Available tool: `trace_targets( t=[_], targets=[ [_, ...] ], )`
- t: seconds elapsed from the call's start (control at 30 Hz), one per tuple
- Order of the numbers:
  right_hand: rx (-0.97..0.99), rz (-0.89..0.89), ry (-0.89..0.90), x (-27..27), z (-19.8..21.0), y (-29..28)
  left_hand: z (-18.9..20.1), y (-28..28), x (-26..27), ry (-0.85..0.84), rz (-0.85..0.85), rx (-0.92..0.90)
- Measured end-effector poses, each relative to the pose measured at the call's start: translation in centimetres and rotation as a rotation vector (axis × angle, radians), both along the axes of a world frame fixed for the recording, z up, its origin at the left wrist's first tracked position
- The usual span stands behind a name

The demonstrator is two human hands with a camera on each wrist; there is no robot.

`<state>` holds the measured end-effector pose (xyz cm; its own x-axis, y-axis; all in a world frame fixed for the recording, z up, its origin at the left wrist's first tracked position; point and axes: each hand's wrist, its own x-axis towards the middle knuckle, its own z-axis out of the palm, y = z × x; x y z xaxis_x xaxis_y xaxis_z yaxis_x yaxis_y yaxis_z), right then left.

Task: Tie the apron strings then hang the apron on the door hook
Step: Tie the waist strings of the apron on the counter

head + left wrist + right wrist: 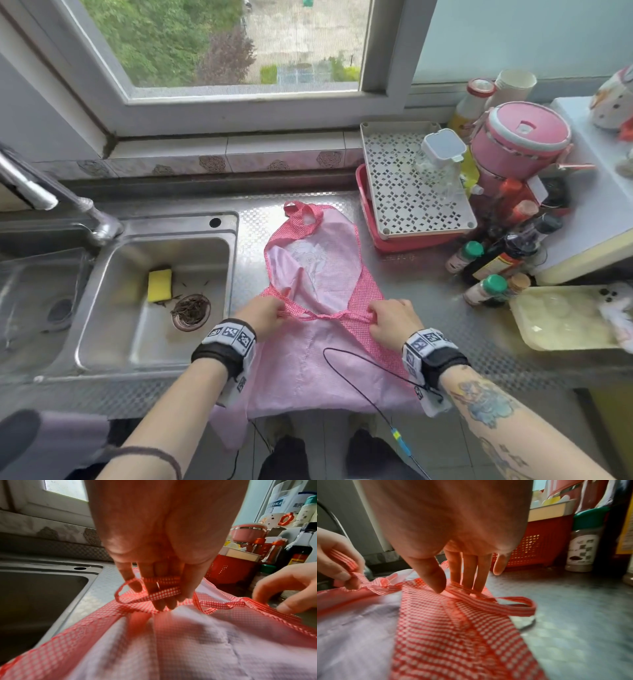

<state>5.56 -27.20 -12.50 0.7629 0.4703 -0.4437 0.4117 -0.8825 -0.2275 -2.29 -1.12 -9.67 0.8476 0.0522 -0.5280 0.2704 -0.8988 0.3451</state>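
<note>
I see the pink apron [322,342] spread flat on the steel counter [428,308], just right of the sink [154,308], its neck loop at the far end and its hem hanging over the near edge. My left hand [258,317] pinches a folded loop of the left string [154,588] between thumb and fingers, at the apron's left edge. My right hand [394,322] pinches the right string [488,604] between thumb and fingertips at the right edge, and that string loops out onto the bare counter beyond the hand. The two checked strings cross at the middle of the apron between my hands; whether the crossing is a drawn-up knot I cannot tell. The hands are apart, one on each side of the cloth. A yellow sponge [159,285] lies in the sink basin. Far right, a red basket [411,236] with a white perforated tray [404,192] on it stands near the apron, with bottles [507,253] just beyond.
</note>
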Motion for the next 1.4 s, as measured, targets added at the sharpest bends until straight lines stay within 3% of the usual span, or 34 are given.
trace_targets(
  t=[0.27,0.47,0.6,0.77,0.87,0.97,1.07,1.2,1.3,1.4],
  targets=[
    [0.071,-0.003,-0.058,-1.2,-1.6,3.6,-1.5,-1.4,0.5,0.183,-0.073,-0.017],
    [0.516,-0.286,0.232,-1.5,-0.8,2.9,-2.1,-2.2,0.5,0.171,-0.057,-0.002],
    [0.854,-0.594,0.555,-1.9,-0.6,2.4,-1.3,-1.9,-0.3,0.049,0.127,-0.380],
    [1.100,-0.847,0.721,-2.1,0.8,3.3,-0.4,-2.0,-1.1,0.084,0.235,-0.687],
    [1.114,-0.810,0.770,-2.2,1.3,3.5,0.5,-2.6,-1.1,0.158,0.289,-0.739],
    [1.136,-0.770,0.787,-2.1,1.4,3.4,0.5,-2.9,-0.9,0.125,0.340,-0.681],
    [1.184,-0.769,0.833,-2.1,1.3,3.2,0.1,-3.2,-1.1,0.147,0.417,-0.755],
    [1.244,-0.770,0.859,-2.2,1.1,3.0,-0.3,-3.3,-1.3,0.157,0.336,-0.780],
    [1.295,-0.787,0.861,-2.2,0.8,3.2,0.2,-3.9,-1.2,0.077,0.307,-0.738],
    [1.321,-0.821,0.898,-2.3,1.1,3.5,0.9,-4.4,-0.9,-0.157,0.312,-0.621]
  ],
)
